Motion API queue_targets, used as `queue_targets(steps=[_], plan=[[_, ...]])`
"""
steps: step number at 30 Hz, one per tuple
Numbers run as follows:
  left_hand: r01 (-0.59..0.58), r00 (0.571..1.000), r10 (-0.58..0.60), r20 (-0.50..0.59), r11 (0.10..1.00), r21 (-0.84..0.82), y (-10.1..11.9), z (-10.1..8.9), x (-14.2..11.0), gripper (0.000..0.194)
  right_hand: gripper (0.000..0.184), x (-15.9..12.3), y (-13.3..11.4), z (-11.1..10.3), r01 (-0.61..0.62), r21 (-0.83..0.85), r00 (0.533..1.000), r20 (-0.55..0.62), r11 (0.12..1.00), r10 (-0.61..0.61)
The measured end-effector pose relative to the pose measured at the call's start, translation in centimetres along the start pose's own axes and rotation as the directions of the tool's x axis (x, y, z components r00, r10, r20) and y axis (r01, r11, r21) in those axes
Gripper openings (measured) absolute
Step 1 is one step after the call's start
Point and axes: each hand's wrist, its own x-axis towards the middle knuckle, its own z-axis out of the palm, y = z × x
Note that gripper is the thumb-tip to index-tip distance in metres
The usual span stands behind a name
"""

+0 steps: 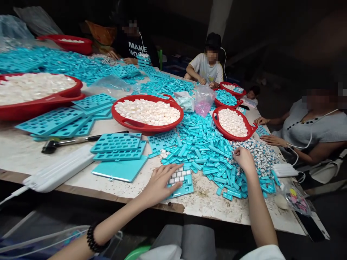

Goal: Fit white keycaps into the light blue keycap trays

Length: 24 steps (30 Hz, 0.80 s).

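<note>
Turquoise plastic mold tray [187, 189], just one, lies at the table's near edge under the spread left hand [159, 184], holding white cubes [175, 177]; the right hand [245, 159] presses its fingertips together above loose turquoise strips [214, 166].

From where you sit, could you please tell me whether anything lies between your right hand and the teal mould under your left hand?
Yes. Loose teal bars lie on the table between your right hand and the teal mould, and they reach the mould's far edge. Your left hand covers the mould's left side.
</note>
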Motion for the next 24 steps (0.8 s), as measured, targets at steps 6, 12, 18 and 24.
queue_targets(steps=[6,12,18,24], plan=[[0.007,0.995,0.0,-0.103,0.998,0.06,0.5,0.6,-0.3,0.047,0.008,0.3,0.3,0.7,0.024,-0.019,0.999,-0.023,1.0,-0.025],[-0.043,0.991,0.056,-0.125,0.993,0.108,0.8,0.7,-0.5,0.047,0.008,0.5,0.2,0.7,0.026,0.032,0.997,-0.077,0.999,-0.024],[-0.006,0.988,0.018,-0.152,0.997,0.082,1.1,0.8,-0.5,0.046,0.015,-0.4,-1.1,-0.2,0.099,0.347,0.975,-0.219,0.933,-0.022],[0.023,0.987,-0.019,-0.157,0.999,0.025,1.4,0.9,-0.4,0.038,0.017,-4.6,-7.5,0.6,0.575,0.46,0.815,-0.395,0.677,-0.423]])
